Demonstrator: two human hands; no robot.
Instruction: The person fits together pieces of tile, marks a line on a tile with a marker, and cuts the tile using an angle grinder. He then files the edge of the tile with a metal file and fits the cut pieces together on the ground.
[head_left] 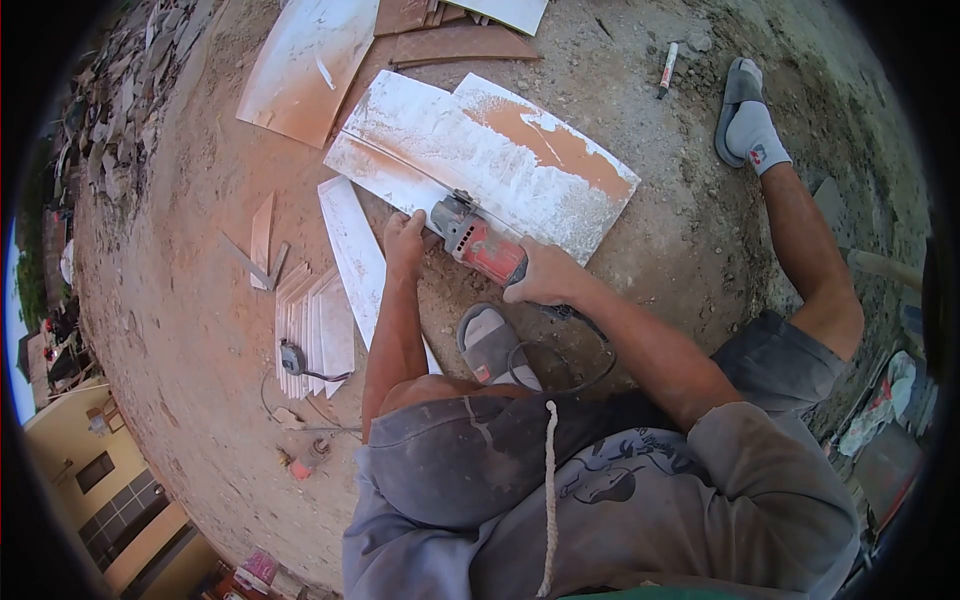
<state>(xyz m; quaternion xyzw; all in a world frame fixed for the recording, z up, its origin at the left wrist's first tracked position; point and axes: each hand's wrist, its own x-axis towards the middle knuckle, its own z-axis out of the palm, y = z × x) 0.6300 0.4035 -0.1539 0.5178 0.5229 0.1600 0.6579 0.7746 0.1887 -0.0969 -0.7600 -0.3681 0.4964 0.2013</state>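
Note:
A red and grey angle grinder (487, 250) lies across the near edge of a dusty white and brown tile (545, 150). My right hand (548, 273) is wrapped round the rear of its body. My left hand (405, 238) is closed at the front of the grinder, apparently on a side handle that the fingers hide. The disc sits near a long straight line along the tile, its edge mostly hidden by the grinder head. A black cord (590, 345) hangs from the tool and loops beside my sandalled foot (492, 345).
A long white tile strip (355, 250) lies left of my foot. Further left, a tape measure (292, 357) rests on a stack of tile strips (325, 320). Thin offcuts (262, 245) lie above it. A marker (667, 70) lies at upper right. More tiles (310, 65) lie at the top.

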